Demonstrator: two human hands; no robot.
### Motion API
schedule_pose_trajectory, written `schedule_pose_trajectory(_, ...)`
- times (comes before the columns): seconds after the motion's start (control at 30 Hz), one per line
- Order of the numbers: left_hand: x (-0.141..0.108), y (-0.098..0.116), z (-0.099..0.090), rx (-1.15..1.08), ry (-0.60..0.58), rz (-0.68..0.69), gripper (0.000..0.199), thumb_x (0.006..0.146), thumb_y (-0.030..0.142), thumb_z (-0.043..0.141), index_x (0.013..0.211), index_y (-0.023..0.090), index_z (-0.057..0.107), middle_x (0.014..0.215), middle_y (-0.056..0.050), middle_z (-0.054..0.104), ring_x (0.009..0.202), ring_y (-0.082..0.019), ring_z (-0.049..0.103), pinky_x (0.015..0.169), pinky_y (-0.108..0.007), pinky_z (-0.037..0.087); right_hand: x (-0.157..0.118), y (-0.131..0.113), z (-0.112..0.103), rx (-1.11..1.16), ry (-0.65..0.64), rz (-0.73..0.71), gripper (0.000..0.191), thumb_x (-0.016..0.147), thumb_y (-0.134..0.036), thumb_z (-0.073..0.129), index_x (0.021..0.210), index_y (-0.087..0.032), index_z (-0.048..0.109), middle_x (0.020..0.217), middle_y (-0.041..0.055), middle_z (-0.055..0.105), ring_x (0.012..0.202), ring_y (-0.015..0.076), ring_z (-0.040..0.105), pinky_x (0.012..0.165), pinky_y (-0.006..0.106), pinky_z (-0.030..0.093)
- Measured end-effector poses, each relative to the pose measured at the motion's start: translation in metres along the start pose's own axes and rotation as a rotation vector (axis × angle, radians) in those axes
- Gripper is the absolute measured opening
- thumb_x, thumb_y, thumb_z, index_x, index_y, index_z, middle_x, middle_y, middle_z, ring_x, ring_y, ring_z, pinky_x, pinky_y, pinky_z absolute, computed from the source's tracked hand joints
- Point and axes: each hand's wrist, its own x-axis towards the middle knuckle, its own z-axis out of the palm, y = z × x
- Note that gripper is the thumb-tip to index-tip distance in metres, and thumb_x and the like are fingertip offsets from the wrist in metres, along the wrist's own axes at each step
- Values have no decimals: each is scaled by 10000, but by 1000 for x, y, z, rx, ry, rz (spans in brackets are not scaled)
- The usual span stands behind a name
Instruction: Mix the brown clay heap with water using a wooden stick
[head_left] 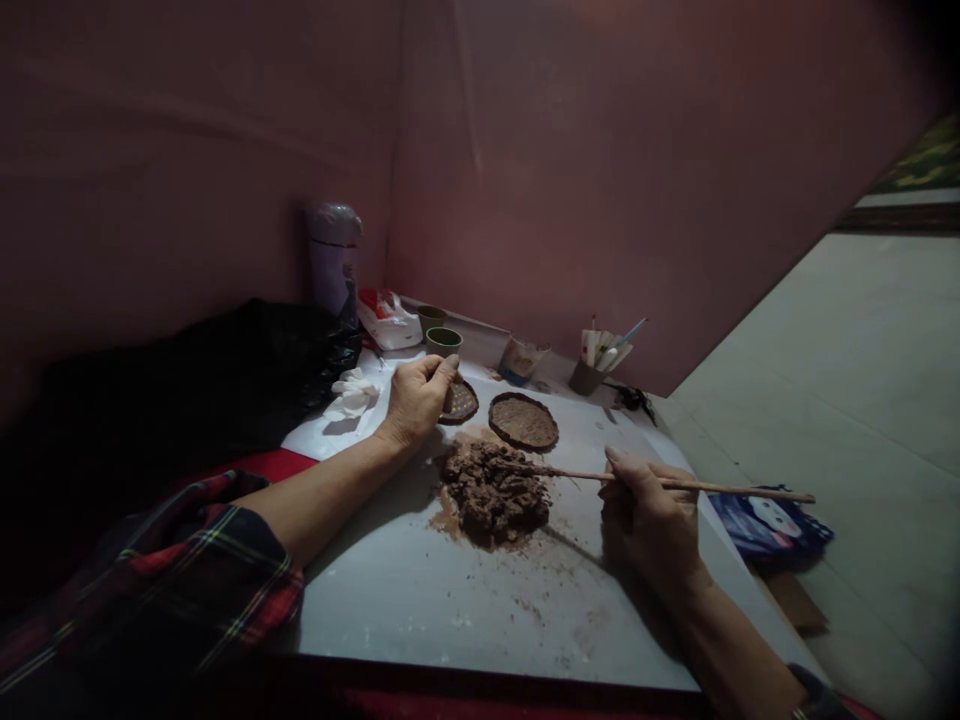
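Note:
A crumbly brown heap lies on the white board. My right hand is closed round a thin wooden stick, whose far end reaches into the heap's upper right part. Above the heap, my left hand is pinched, thumb against fingers; whatever it may hold is too small or hidden to make out. Partly behind this hand is a small round dish-like piece with a dotted surface. A round, flat brown piece with a raised rim rests just behind the heap.
Two small cups, a cloudy container and a pot of brushes and tools line the back. White gloves, a black bag and a purple flask are at left. Pink cloth hangs behind.

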Motion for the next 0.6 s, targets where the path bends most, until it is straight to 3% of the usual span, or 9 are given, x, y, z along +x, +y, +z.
schedule_pose_trajectory(0.23,0,0,0,9,5,-4,351,798,430,546,586,156,604,419,29,461,409,-91,388,435,-230,293,-1,7,-2,2,-72,41,379,736,-372,617,399,-214,550,318,-6,442,291,99,380,308,225,253)
schedule_pose_trajectory(0.6,0,1,0,22,-8,-13,361,791,445,542,603,144,609,424,35,450,410,-85,382,437,-223,296,2,13,-1,-42,-169,23,413,738,-407,637,396,-191,556,301,-5,446,282,95,376,300,214,277)
